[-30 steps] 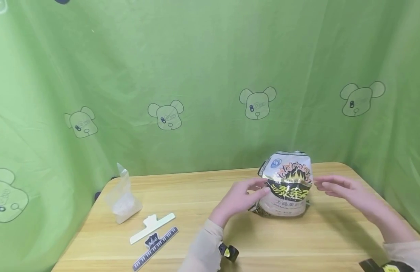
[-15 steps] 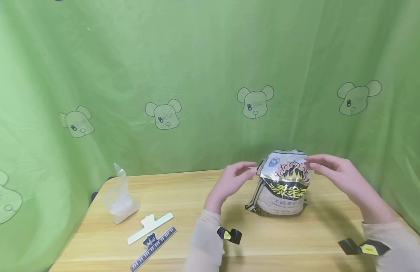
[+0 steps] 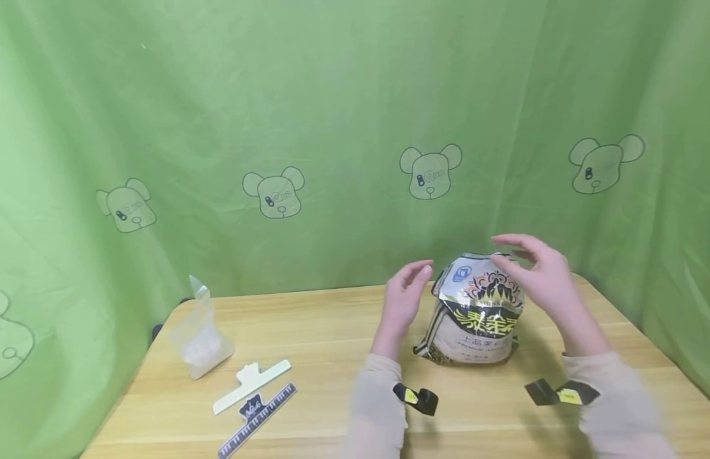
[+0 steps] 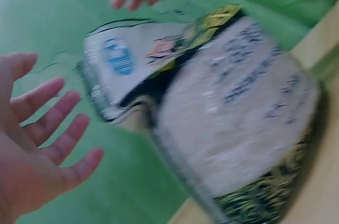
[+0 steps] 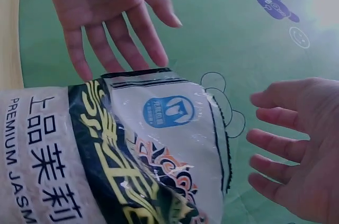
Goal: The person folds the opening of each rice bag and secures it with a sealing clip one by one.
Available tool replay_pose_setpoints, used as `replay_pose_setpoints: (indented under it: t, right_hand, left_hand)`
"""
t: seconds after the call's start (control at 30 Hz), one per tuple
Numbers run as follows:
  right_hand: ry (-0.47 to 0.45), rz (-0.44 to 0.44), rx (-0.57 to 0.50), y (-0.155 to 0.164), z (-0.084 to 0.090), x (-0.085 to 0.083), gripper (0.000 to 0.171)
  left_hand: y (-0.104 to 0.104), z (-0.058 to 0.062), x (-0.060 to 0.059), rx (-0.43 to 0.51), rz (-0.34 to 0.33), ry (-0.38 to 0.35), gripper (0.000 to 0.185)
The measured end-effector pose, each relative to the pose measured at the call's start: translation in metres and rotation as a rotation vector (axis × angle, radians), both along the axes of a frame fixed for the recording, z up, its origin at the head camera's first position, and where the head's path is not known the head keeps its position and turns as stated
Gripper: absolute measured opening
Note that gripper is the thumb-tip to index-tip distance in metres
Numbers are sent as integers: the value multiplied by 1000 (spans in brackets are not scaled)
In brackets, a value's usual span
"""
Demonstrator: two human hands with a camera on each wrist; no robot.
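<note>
A plastic bag of jasmine rice [image 3: 475,341] stands on the table towards the right, its wrinkled top leaning over slightly. My left hand [image 3: 402,299] is held up just left of the bag's top, fingers spread and relaxed. In the left wrist view that hand [image 4: 37,155] shows its palm, with a gap between it and the bag [image 4: 238,107]. My right hand [image 3: 541,274] hovers at the bag's upper right, thumb and fingers apart. From the right wrist, its fingers [image 5: 278,139] stand off from the bag's top seam [image 5: 225,144]. Neither hand holds anything.
On the left of the wooden table [image 3: 332,344] sits a small clear bag of white grains [image 3: 204,347]. Nearer lie a pale green clip [image 3: 252,384] and a dark clip with piano-key pattern [image 3: 257,417]. A green curtain [image 3: 343,95] hangs behind and at both sides.
Both hands have risen from the bag's sides to its top. The right hand has moved up and left, over the top corner. The bag's upper part has shifted slightly left.
</note>
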State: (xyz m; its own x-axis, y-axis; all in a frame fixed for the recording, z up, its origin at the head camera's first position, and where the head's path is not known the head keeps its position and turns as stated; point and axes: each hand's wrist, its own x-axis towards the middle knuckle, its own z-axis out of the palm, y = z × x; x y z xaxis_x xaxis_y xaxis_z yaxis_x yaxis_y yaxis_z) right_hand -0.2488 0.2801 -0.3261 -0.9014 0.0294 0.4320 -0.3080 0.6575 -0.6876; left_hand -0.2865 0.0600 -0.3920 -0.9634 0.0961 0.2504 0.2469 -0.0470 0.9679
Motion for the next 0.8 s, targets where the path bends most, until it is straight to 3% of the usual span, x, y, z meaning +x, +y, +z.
replay_pose_setpoints:
  t: [0.13, 0.3, 0.47, 0.8]
  right_hand:
    - [40, 58, 85, -6, -3, -8, 54]
    - [72, 92, 151, -9, -11, -16, 57]
    - [72, 90, 175, -9, -19, -21, 52]
    - [93, 52, 191, -13, -26, -24, 43]
  left_hand:
    - [21, -5, 3, 68, 9, -40, 27]
    - [35, -8, 8, 152, -40, -42, 26]
    - [37, -9, 10, 187, -82, -40, 25]
    - [35, -11, 10, 224, -100, -49, 25]
